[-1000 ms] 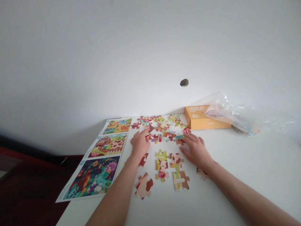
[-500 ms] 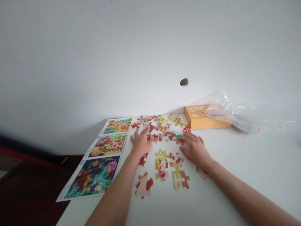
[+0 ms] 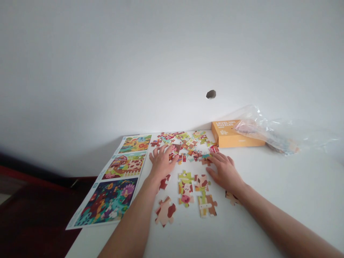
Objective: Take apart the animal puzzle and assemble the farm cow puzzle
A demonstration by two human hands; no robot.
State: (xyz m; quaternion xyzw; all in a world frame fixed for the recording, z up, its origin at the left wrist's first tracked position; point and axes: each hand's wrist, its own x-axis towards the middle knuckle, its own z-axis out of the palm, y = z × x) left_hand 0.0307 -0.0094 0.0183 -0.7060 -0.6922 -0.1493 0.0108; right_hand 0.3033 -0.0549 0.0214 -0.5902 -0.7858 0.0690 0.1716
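White table point(image 3: 295, 215) seen from above. Printed puzzle sheet with three scenes point(image 3: 107, 182) lies at 9 o'clock from the central loose jigsaw pieces point(image 3: 185, 143); clear plastic bag point(image 3: 279, 138) and orange puzzle box point(image 3: 231, 135) lie at 3 o'clock. Left hand point(image 3: 161, 163): fingers point(image 3: 157, 152) spread, tips at the pile's 7 o'clock edge. Right hand point(image 3: 224, 172): fingers point(image 3: 221, 157) slightly spread, tips on the pile's 5 o'clock edge; no pinch visible. Joined animal-pattern pieces point(image 3: 185, 188) lie between the hands, at 6 o'clock from the pile. Separate cow-patterned piece point(image 3: 165, 212) lies at 7 o'clock from them.
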